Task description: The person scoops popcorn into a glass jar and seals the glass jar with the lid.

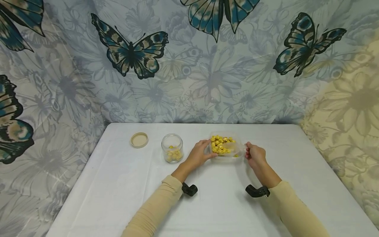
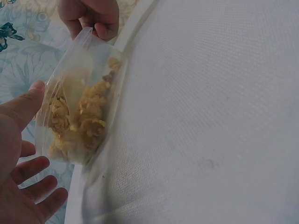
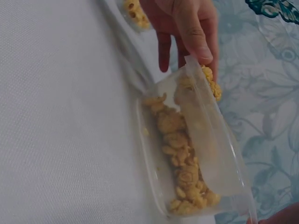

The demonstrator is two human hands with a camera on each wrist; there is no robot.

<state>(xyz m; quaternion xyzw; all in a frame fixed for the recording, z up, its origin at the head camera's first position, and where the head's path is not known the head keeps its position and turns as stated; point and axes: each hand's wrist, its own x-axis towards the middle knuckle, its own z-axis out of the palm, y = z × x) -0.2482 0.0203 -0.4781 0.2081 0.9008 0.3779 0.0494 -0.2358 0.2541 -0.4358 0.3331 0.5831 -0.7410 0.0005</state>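
Note:
A clear plastic container [image 1: 237, 154] of yellow popcorn [image 3: 175, 144] sits right of centre on the table. My left hand [image 1: 199, 154] holds its left end, thumb at the near corner and index finger at the far one; the other fingers [image 2: 46, 186] spread loosely outside. Over the popcorn inside lies a pale translucent scoop [image 1: 231, 145]. At the container's right end my right hand [image 1: 256, 156], fingers curled, pinches the scoop's handle close to the rim; the handle is mostly hidden. Left of the container stands a glass jar [image 1: 172, 140], lidless, with some popcorn at its bottom.
A round beige lid [image 1: 139, 140] lies on the white-covered table [image 1: 109, 184], left of the jar. Behind the table's far edge rises a butterfly-patterned backdrop [image 1: 207, 92]. Each wrist bears a black camera mount [image 1: 257, 191].

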